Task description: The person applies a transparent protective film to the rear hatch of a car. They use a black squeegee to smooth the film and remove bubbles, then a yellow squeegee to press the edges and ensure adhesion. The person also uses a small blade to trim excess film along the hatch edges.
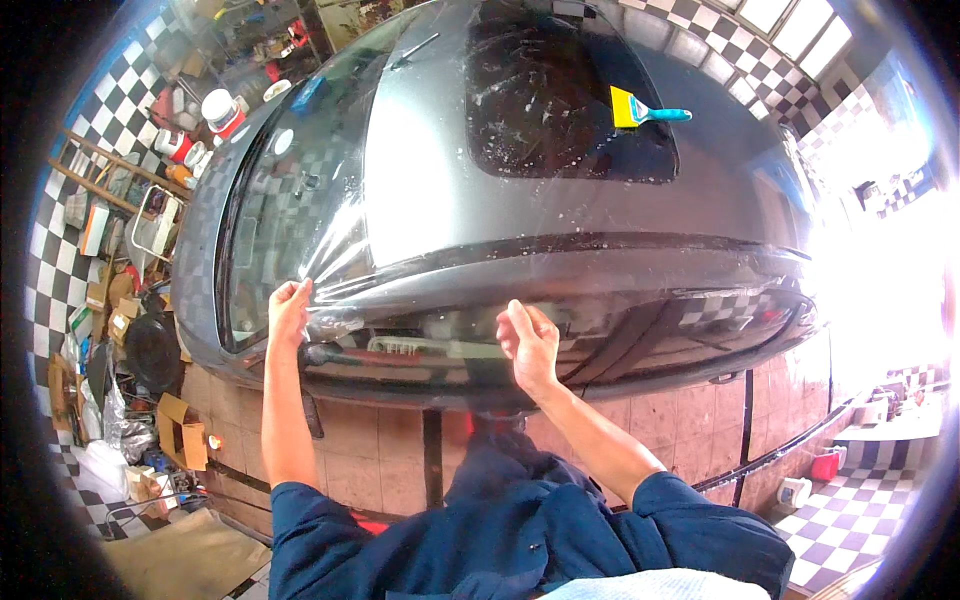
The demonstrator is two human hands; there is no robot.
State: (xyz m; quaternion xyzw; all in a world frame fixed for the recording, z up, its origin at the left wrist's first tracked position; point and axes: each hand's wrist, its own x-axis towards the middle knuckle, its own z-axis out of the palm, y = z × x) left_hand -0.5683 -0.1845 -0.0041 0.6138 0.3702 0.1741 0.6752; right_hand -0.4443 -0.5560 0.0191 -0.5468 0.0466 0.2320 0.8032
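A dark grey car (720, 215) stands before me, its roof wet with droplets. Clear film (345, 245) stretches in bright creases over the roof's front corner by the windshield. My left hand (289, 308) pinches the edge of that film, pulling it taut beside the windshield pillar. Above the side windows is my right hand (529, 343), its fingers curled in toward the thumb; whether they hold anything does not show. A scraper with a yellow blade and teal handle (650, 112) rests at the rear of the black sunroof (560, 100), out of reach of both hands.
Cardboard boxes (181, 432), buckets (220, 110) and a wooden ladder-like frame (120, 165) crowd the left side along a checkered wall. Tiled floor (370, 455) runs between me and the car. A red container (826, 465) and a white bucket (794, 491) stand at the lower right.
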